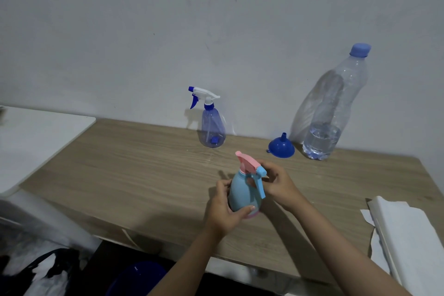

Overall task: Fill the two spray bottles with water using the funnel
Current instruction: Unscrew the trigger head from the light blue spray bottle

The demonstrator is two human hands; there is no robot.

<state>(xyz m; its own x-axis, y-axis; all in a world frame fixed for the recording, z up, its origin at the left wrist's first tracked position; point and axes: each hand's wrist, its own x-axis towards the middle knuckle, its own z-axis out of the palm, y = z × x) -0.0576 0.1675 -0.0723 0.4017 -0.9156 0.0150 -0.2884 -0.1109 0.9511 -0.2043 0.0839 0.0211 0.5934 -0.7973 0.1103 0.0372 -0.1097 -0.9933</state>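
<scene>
Left hand (224,209): fingers curled round body of light-blue spray bottle (243,196).
Right hand (278,181): fingers pinching its pink-and-blue trigger head (249,164).
Bottle position: near front middle of wooden table (144,175).
Farther back: clear blue spray bottle (212,127) by the wall.
Funnel (281,146): blue, upturned, spout up.
Water bottle (331,108): capped, partly full, just beside funnel.
Right edge: white papers (408,235).

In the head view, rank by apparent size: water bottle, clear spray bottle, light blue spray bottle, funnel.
1. water bottle
2. clear spray bottle and light blue spray bottle: alike; the light blue one sits nearer, so unranked
3. funnel
</scene>
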